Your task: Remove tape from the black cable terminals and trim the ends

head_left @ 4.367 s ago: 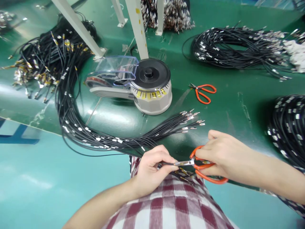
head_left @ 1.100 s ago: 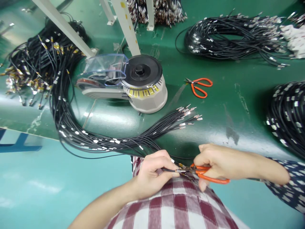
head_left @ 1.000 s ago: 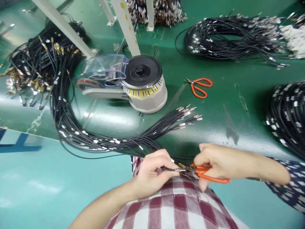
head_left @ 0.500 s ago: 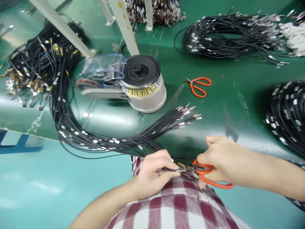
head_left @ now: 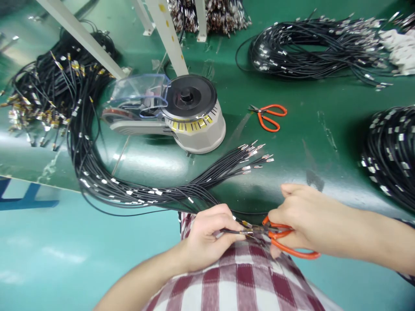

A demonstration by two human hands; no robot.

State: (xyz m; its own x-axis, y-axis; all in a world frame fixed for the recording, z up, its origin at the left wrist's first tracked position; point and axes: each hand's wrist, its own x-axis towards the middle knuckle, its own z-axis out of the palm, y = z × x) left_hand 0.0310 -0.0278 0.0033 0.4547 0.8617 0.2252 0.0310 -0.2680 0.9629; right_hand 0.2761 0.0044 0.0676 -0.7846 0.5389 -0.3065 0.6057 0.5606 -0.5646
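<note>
My left hand (head_left: 210, 233) pinches the end of a thin black cable between thumb and fingers, just above my checked clothing. My right hand (head_left: 301, 216) grips orange-handled scissors (head_left: 280, 235), whose blades point left and meet the cable end at my left fingertips. Whether the blades are fully closed I cannot make out. Other cable ends with yellow and white labels lie under the blades, partly hidden. A bundle of black cables (head_left: 168, 194) with white tags runs along the table's front edge to my left hand, and some of its bare ends fan out on the tabletop.
Behind the bundle stands a round tape dispenser (head_left: 194, 114) with a clear cover. A second pair of orange scissors (head_left: 272, 113) lies on the green table (head_left: 292, 160). Coiled cables lie at the back right (head_left: 292, 52) and far right (head_left: 394, 151); a cable heap (head_left: 42, 95) sits left.
Both hands stay nearly in place. The lower scissor handle in my right hand has shifted very slightly outward; the whole view has moved a little.
</note>
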